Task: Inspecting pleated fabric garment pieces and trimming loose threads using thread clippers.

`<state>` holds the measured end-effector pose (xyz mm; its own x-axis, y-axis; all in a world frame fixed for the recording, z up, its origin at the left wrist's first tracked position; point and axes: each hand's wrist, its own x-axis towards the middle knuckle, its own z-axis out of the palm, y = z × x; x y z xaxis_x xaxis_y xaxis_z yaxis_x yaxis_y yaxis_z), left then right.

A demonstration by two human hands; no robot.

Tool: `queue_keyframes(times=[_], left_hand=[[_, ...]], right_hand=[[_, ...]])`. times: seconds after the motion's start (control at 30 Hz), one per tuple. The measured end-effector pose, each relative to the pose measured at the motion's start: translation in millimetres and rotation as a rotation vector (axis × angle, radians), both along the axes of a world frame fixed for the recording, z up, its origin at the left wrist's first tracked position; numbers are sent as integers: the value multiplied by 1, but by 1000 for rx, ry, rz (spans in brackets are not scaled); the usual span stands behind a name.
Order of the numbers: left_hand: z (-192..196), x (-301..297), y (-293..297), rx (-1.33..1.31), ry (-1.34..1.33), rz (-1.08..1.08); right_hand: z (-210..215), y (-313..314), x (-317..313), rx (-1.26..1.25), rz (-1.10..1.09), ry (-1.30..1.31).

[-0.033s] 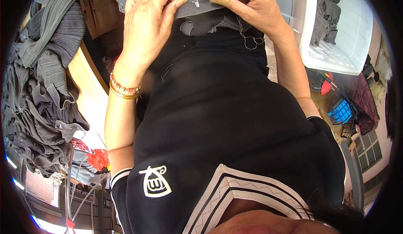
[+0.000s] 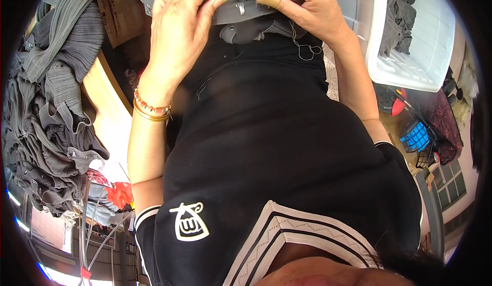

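A heap of grey pleated garments (image 2: 48, 132) lies well left of the grip. The left hand (image 2: 179, 35) pinches a grey strap (image 2: 241, 10) against the black shirt (image 2: 266, 147), fingers curled over its edge. Beside it, the right hand (image 2: 302, 9) grips the same strap near a metal ring (image 2: 240, 8). A loose thread (image 2: 303, 47) dangles just below; it could snag a finger and pull stitching. A white bin (image 2: 420, 40) sits right.

Left hand (image 2: 180, 35) raised at upper centre, fingers curled, thumb extended rightward in a pinch; wrist bent, forearm descending. Right hand (image 2: 302, 6) beside it, fingers flexed, gripping; forearm running down the right.
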<state>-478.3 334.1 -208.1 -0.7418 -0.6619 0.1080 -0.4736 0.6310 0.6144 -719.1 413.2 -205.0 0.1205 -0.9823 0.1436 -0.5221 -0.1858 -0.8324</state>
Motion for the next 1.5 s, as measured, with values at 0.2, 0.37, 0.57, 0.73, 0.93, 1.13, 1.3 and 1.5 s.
queue_keyframes(times=[0.2, 0.37, 0.57, 0.73, 0.93, 1.13, 1.3, 1.5], left_hand=[[-3, 3, -3, 301, 45, 116], [-2, 6, -5, 13, 23, 11], [7, -2, 6, -240, -136, -82], [2, -8, 4, -378, -197, -161], [-3, -6, 3, -392, -156, -182], [-3, -7, 1, -316, -172, -183], [-5, -4, -2, -84, -30, -93], [-1, -2, 2, 220, 50, 60]], right_hand=[[-37, -8, 1, -412, 74, -205], [-37, -5, 2, -389, 65, -181], [-40, -4, 3, -374, 48, -208], [-42, -3, 2, -367, 43, -207], [-4, 3, 4, 19, -8, -7], [-14, 2, 5, 32, -15, -12], [-4, 4, 5, 15, -14, -10], [-1, 5, 6, 29, -1, -13]])
